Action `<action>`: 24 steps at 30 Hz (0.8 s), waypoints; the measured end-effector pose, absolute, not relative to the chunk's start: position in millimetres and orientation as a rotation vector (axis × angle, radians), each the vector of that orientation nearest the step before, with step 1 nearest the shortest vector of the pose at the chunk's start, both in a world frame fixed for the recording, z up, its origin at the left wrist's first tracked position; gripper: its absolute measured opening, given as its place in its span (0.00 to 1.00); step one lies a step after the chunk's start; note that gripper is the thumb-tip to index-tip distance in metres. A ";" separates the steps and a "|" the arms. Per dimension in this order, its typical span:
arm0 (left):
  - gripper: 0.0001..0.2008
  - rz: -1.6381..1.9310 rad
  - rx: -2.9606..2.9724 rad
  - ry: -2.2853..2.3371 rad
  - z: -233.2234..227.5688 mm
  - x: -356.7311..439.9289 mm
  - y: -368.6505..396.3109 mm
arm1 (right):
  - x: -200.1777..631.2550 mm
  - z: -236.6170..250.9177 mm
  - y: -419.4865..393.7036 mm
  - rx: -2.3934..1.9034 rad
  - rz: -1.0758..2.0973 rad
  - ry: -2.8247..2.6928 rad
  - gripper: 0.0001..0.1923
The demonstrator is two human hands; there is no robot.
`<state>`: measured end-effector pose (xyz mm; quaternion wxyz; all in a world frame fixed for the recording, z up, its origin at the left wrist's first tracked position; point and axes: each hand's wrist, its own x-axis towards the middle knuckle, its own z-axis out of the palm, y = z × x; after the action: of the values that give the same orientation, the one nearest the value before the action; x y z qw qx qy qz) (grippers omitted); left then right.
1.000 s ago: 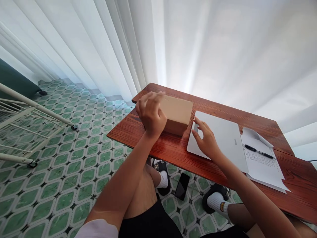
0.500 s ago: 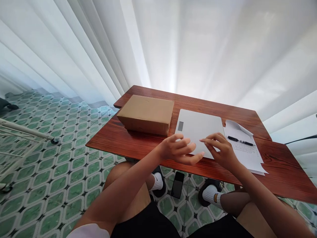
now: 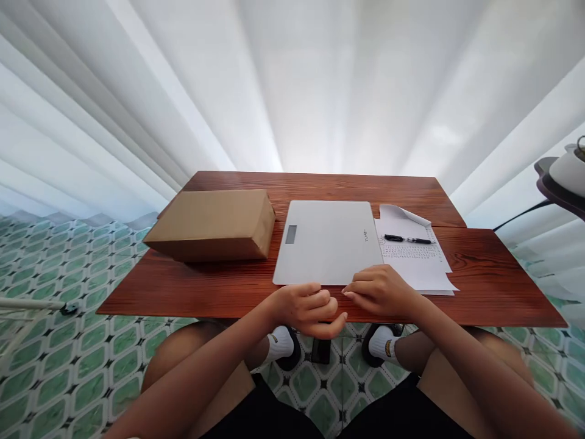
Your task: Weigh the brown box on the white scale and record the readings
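Note:
My left hand (image 3: 308, 310) hovers at the front edge of the table, palm turned partly up, its fingers loosely curled and apart with nothing in them. Just to its right, my right hand (image 3: 378, 289) has its palm down and fingers loosely bent; I see nothing held in it. The fingertips of the two hands are close together without touching. A flat, light grey digital scale (image 3: 329, 241) with a small dark display lies just beyond both hands. Right of the scale, written sheets of paper (image 3: 414, 268) carry a black pen (image 3: 406, 239).
A closed cardboard box (image 3: 214, 222) stands on the left of the reddish wooden table (image 3: 493, 292). A phone (image 3: 320, 351) lies on the tiled floor between the feet. White curtains (image 3: 292, 85) hang behind, and a dark shelf (image 3: 555, 189) juts in at the right.
The view has swung to the right and levelled with the table. Both hands have come down toward the front edge, and the right fingers have drawn closer together.

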<state>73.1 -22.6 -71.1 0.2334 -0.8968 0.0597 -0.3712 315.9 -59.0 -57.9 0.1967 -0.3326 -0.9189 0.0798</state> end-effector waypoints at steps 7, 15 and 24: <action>0.10 -0.916 -2.531 0.275 -72.5 79.3 -25.6 | 321.2 -67.1 -59.5 -0.882 -0.063 -2.668 0.24; 0.04 -0.849 -2.504 0.614 -52.9 139.5 -29.6 | 354.1 -43.9 -53.7 -1.094 -0.087 -2.574 0.24; 0.10 -0.818 -2.559 0.384 -53.5 263.7 -46.0 | 451.8 -35.4 -36.7 -1.764 -0.066 -2.033 0.12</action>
<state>263.7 -46.0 -53.5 0.2124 -0.9214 0.1384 -0.2945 451.8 -36.7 -35.4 0.2227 -0.6387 -0.7361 -0.0238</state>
